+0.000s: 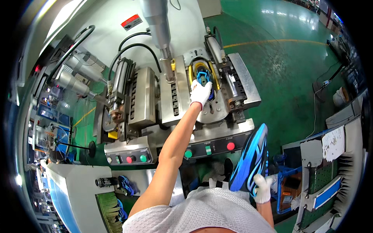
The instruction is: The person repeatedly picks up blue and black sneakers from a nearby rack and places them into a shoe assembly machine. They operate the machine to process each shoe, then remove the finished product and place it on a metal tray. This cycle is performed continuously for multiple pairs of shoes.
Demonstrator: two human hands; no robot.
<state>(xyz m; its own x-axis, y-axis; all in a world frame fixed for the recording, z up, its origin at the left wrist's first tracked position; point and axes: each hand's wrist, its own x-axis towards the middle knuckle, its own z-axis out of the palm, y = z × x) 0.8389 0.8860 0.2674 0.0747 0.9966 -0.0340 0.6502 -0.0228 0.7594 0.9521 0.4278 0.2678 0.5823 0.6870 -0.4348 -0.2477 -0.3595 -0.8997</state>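
Observation:
My left hand (201, 93), in a white knit glove, reaches forward to the right-hand station of a metal press machine. Its fingers are closed about a dark shoe with blue laces or trim (203, 73), which sits in the station between yellow-edged pads (214, 73). The glove hides part of that shoe. Down at the right, beside my body, my right hand (263, 188) wears a matching glove and grips a blue and black sports shoe (250, 159). This shoe is tilted, one end pointing up and away from me.
The machine's front panel (200, 151) carries red and green buttons. Metal cylinders (157, 27) and black hoses rise above it. A machine with bristles (349, 186) stands at right, near a blue crate (285, 209). Shoes with blue laces (127, 185) lie at lower left.

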